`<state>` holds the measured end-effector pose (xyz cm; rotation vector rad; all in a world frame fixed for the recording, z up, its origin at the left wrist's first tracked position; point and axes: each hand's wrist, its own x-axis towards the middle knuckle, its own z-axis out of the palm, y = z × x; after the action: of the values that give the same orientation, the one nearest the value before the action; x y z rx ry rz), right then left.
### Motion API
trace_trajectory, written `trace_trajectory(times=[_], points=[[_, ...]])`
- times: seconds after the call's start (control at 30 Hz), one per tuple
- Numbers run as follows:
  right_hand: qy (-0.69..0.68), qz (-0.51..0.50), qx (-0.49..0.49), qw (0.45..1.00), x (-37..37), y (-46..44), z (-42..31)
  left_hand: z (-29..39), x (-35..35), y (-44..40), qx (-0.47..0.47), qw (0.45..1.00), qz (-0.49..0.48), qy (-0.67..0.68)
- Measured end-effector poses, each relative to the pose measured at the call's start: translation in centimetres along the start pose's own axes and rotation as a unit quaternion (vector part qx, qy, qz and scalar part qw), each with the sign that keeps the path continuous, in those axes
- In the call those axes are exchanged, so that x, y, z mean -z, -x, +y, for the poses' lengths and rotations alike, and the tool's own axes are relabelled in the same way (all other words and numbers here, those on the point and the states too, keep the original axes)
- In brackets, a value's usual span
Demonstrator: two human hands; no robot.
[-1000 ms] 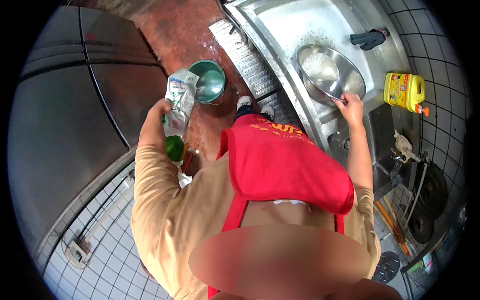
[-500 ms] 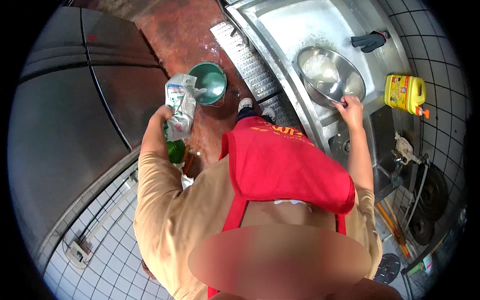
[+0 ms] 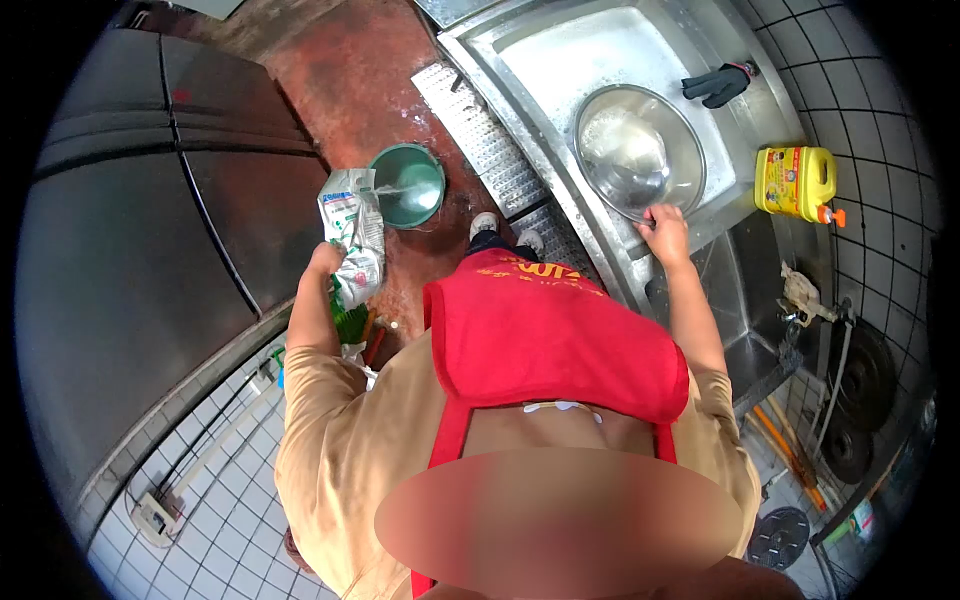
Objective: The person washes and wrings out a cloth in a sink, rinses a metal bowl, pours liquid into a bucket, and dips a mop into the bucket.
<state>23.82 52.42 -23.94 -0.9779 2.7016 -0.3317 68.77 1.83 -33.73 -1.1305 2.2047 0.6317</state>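
Well, what worries me most from my remote seat is the limp white plastic bag with green and blue print [image 3: 352,240]: it slants at the person's left, its open end at the rim of the round green plastic bucket [image 3: 428,195], and a pale stream [image 3: 390,190] runs from it into the bucket. The bag looks soft and is held well back from that end, so I judge that a sag or twist could swing the mouth aside and put the stream onto the red floor [image 3: 340,60]. The left hand [image 3: 327,262] is closed on the bag; most of its fingers are hidden from me.

Farther across, the wide round stainless-steel basin [image 3: 685,165] appears to rest in the stainless-steel sink [image 3: 570,55], with something pale and cloudy inside (liquid or foam, I can't tell from here). The right hand [image 3: 664,234] is closed over its near rim, fingers curled, not spread. A tug at that single point could, I'd guess, tip the basin or slosh its contents, more so if attention goes to the bag.

Beyond, a dark glove [image 3: 718,86] lies along the sink's back edge, and a yellow plastic jug with an orange top [image 3: 792,184] stands right of the basin, touching neither hand.
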Motion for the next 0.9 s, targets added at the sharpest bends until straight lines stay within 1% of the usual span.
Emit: trace_trajectory(times=[0.03, 0.07, 0.1, 0.17, 0.2, 0.23, 0.27, 0.3, 0.33, 0.37, 0.4, 0.43, 0.47, 0.5, 0.53, 0.57, 0.6, 0.63, 0.67, 0.7, 0.73, 0.8, 0.83, 0.87, 0.9], points=[[0.015, -0.002, -0.01, 1.0, -0.3, 0.0, 0.2, -0.5, -0.4, 0.3, 0.008, 1.0, 0.002, 0.02], [0.03, -0.004, -0.02, 0.999, 0.0, -0.1, -0.4, 0.9, 0.8, 1.7, 0.003, 1.0, 0.022, -0.009], [0.045, -0.008, -0.028, 0.999, 0.2, -0.2, -1.0, 0.3, 0.5, 1.7, -0.005, 1.0, 0.023, -0.01], [0.098, 0.058, -0.002, 0.994, 1.5, -0.7, -3.2, -0.7, 0.0, 1.5, -0.017, 0.999, 0.027, -0.01], [0.122, 0.09, 0.011, 0.988, 2.1, -0.9, -4.7, 2.9, 2.8, 4.5, 0.013, 0.999, 0.014, -0.036], [0.084, 0.095, 0.06, 0.99, 2.4, -1.6, -6.0, 4.6, 3.9, 6.2, 0.045, 0.999, 0.015, 0.005], [0.045, 0.102, 0.109, 0.988, 2.5, -2.5, -7.3, 2.2, 2.7, 5.1, -0.028, 0.999, 0.021, -0.024], [0.004, 0.108, 0.156, 0.982, 2.1, -3.2, -8.7, 2.2, 3.5, 5.8, -0.101, 0.993, 0.025, -0.056], [-0.08, 0.055, 0.19, 0.977, 0.6, -3.9, -10.0, 2.4, 3.6, 6.9, -0.005, 0.998, 0.036, 0.051], [-0.163, 0.002, 0.22, 0.962, -1.6, -4.6, -11.4, 5.6, 5.7, 9.7, 0.09, 0.983, 0.048, 0.155], [-0.238, -0.073, 0.215, 0.944, -3.6, -5.0, -13.5, 0.6, 3.3, 7.4, -0.006, 0.994, 0.059, 0.095], [-0.311, -0.147, 0.207, 0.916, -5.7, -5.0, -15.7, 0.7, 4.5, 8.2, -0.032, 0.998, 0.024, 0.052], [-0.352, -0.219, 0.2, 0.888, -8.1, -5.0, -17.7, 4.4, 6.8, 10.6, 0.068, 0.989, 0.013, 0.129], [-0.389, -0.287, 0.193, 0.854, -10.6, -5.0, -19.9, 7.3, 8.7, 13.2, 0.165, 0.965, 0.005, 0.204], [-0.381, -0.293, 0.215, 0.85, -13.8, -4.7, -21.9, 6.0, 8.2, 13.6, 0.156, 0.934, 0.013, 0.322], [-0.37, -0.298, 0.24, 0.847, -16.4, -4.7, -24.0, 4.7, 7.7, 13.9, 0.143, 0.887, 0.022, 0.438], [-0.377, -0.344, 0.217, 0.832, -17.5, -4.5, -26.2, 5.4, 8.1, 15.0, 0.125, 0.84, 0.025, 0.527], [-0.384, -0.389, 0.194, 0.815, -18.2, -4.3, -28.5, 10.3, 11.7, 18.1, 0.154, 0.86, 0.022, 0.486], [-0.458, -0.447, 0.082, 0.764, -19.1, -3.7, -30.4, 10.3, 11.7, 18.6, 0.146, 0.833, 0.018, 0.534], [-0.521, -0.497, -0.03, 0.693, -19.5, -3.1, -32.0, 10.2, 11.8, 18.7, 0.141, 0.802, 0.014, 0.58], [-0.559, -0.528, -0.049, 0.637, -19.9, -2.9, -33.5, 9.9, 11.9, 18.8, 0.144, 0.787, 0.005, 0.6], [-0.617, -0.522, -0.142, 0.571, -20.6, -1.9, -36.5, 9.3, 12.0, 19.1, 0.155, 0.752, -0.012, 0.641], [-0.643, -0.516, -0.188, 0.534, -20.9, -1.7, -37.9, 9.0, 11.9, 19.0, 0.162, 0.75, -0.004, 0.641], [-0.656, -0.538, -0.196, 0.492, -21.4, -1.6, -39.1, 8.9, 11.8, 18.8, 0.168, 0.747, 0.004, 0.644], [-0.714, -0.524, -0.186, 0.426, -22.4, -1.4, -40.3, 8.9, 11.7, 18.6, 0.174, 0.742, 0.012, 0.647]])
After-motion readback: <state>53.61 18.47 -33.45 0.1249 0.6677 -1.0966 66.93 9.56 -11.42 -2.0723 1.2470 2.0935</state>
